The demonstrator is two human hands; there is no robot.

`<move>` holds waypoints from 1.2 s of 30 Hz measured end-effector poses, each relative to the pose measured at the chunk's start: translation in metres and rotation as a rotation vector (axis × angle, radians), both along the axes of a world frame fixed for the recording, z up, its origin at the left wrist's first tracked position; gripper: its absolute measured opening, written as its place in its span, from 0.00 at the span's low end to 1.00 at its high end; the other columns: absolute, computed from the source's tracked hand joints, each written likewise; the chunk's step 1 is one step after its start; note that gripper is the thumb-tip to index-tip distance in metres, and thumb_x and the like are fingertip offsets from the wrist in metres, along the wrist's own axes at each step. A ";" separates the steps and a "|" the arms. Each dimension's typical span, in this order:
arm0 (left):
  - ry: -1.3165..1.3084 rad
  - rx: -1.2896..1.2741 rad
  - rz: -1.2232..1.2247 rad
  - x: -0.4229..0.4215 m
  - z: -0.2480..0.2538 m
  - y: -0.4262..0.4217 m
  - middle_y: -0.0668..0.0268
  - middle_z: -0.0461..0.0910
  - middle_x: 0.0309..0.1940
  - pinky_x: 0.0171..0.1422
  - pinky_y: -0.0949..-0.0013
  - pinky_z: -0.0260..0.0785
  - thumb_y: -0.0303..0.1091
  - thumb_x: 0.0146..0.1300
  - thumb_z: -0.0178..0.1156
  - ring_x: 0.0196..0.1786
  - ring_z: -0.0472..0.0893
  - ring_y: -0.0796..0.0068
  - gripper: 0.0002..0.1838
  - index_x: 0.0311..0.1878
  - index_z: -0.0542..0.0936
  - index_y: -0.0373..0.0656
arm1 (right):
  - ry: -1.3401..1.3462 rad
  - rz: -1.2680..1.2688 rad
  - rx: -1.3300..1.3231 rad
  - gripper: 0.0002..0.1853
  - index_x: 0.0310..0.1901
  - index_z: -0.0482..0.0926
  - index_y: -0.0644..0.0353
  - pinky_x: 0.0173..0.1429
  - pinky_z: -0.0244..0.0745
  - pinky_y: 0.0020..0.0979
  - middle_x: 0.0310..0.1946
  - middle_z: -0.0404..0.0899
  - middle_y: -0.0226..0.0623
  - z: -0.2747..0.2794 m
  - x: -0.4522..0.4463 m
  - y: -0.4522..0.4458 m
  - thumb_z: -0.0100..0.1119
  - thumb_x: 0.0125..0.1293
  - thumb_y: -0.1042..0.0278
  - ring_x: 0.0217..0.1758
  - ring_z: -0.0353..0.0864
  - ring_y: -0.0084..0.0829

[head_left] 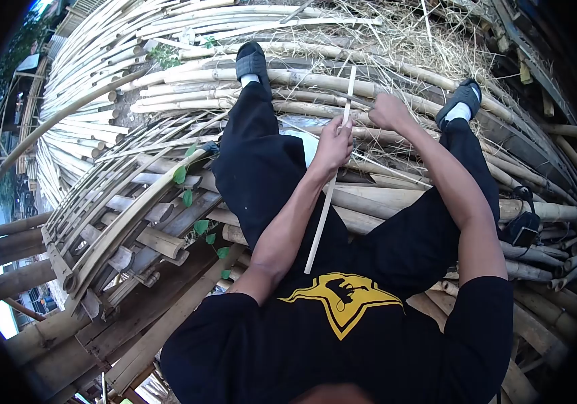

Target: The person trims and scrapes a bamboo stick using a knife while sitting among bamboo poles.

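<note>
A long, pale bamboo strip (322,219) runs from near my lap up between my feet. My left hand (334,143) is closed around its upper part, with the strip's top end sticking out above the fingers. My right hand (388,112) is closed on the handle end of a thin knife (354,99), just right of the strip. The blade points left and crosses the strip above my left hand. Its handle is hidden inside my right fist.
Bamboo poles (362,202) lie under and around my legs. Split bamboo pieces (120,202) are stacked at the left, with a green leafy vine (187,197) beside them. Straw-like shavings (396,40) cover the ground ahead. A small black device (524,230) with a cord lies at the right.
</note>
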State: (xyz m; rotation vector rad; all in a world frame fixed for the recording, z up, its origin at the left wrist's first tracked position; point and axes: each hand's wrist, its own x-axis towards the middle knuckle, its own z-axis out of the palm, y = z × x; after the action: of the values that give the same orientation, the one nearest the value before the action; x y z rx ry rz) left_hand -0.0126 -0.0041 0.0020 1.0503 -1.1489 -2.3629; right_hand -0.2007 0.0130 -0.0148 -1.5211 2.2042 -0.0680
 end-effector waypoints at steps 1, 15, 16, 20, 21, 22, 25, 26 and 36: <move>-0.019 0.052 -0.041 0.001 -0.002 0.001 0.78 0.56 0.15 0.11 0.80 0.41 0.36 0.73 0.47 0.10 0.53 0.89 0.07 0.45 0.69 0.43 | 0.015 -0.076 -0.019 0.16 0.29 0.80 0.75 0.47 0.76 0.47 0.32 0.78 0.65 -0.002 -0.012 0.000 0.52 0.48 0.66 0.39 0.81 0.57; 0.259 0.021 0.230 -0.001 0.001 -0.015 0.70 0.63 0.16 0.09 0.80 0.46 0.45 0.74 0.41 0.07 0.56 0.85 0.14 0.42 0.67 0.45 | -0.114 -0.253 -0.039 0.19 0.33 0.79 0.73 0.47 0.73 0.46 0.34 0.78 0.64 0.006 -0.006 -0.005 0.53 0.52 0.60 0.40 0.80 0.56; 0.265 0.017 0.228 -0.001 0.002 -0.017 0.70 0.63 0.16 0.09 0.80 0.46 0.45 0.74 0.41 0.07 0.56 0.85 0.14 0.42 0.67 0.45 | -0.116 -0.271 -0.007 0.20 0.36 0.79 0.73 0.49 0.74 0.45 0.36 0.79 0.63 0.000 -0.007 -0.007 0.53 0.52 0.60 0.42 0.80 0.55; 0.229 0.028 0.268 -0.001 -0.005 -0.018 0.71 0.62 0.16 0.09 0.78 0.47 0.45 0.74 0.42 0.08 0.56 0.84 0.14 0.42 0.67 0.44 | -0.107 -0.306 -0.007 0.21 0.36 0.80 0.72 0.49 0.74 0.45 0.37 0.80 0.60 0.000 -0.009 -0.007 0.53 0.52 0.59 0.43 0.81 0.53; 0.227 0.048 0.247 0.000 -0.007 -0.019 0.72 0.61 0.15 0.09 0.78 0.47 0.45 0.74 0.42 0.08 0.55 0.85 0.14 0.42 0.68 0.43 | -0.118 -0.299 -0.036 0.18 0.33 0.81 0.70 0.47 0.75 0.45 0.34 0.80 0.58 0.014 -0.001 -0.006 0.53 0.53 0.60 0.39 0.81 0.53; 0.223 0.069 0.229 0.000 -0.006 -0.018 0.73 0.60 0.14 0.10 0.79 0.47 0.45 0.74 0.42 0.08 0.55 0.85 0.15 0.42 0.68 0.43 | -0.112 -0.289 -0.033 0.18 0.33 0.81 0.70 0.47 0.75 0.45 0.34 0.80 0.58 0.026 0.005 -0.007 0.53 0.53 0.60 0.39 0.81 0.53; 0.211 0.080 0.194 0.000 -0.008 -0.016 0.75 0.57 0.14 0.09 0.78 0.44 0.44 0.74 0.42 0.08 0.53 0.86 0.14 0.42 0.69 0.43 | -0.071 0.060 -0.055 0.16 0.26 0.80 0.70 0.44 0.76 0.44 0.29 0.80 0.56 0.036 0.018 -0.003 0.54 0.53 0.62 0.34 0.81 0.53; 0.225 0.076 0.156 0.000 -0.009 -0.016 0.75 0.57 0.14 0.08 0.78 0.43 0.44 0.74 0.42 0.08 0.52 0.86 0.14 0.41 0.69 0.44 | -0.069 0.064 -0.055 0.16 0.26 0.80 0.70 0.44 0.76 0.44 0.29 0.80 0.56 0.034 0.019 -0.003 0.54 0.53 0.62 0.34 0.81 0.53; 0.158 0.125 0.104 -0.003 -0.011 -0.009 0.76 0.56 0.13 0.08 0.78 0.42 0.43 0.74 0.43 0.07 0.51 0.86 0.13 0.36 0.67 0.46 | 0.115 -0.017 -0.046 0.14 0.28 0.80 0.71 0.43 0.78 0.45 0.29 0.80 0.59 0.018 0.006 -0.007 0.56 0.47 0.66 0.36 0.82 0.53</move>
State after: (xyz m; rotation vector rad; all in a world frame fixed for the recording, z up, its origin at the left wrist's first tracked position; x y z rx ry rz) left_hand -0.0153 -0.0133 -0.0091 0.9191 -0.8797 -2.4115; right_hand -0.1943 0.0065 0.0032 -1.5666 2.3206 -0.0383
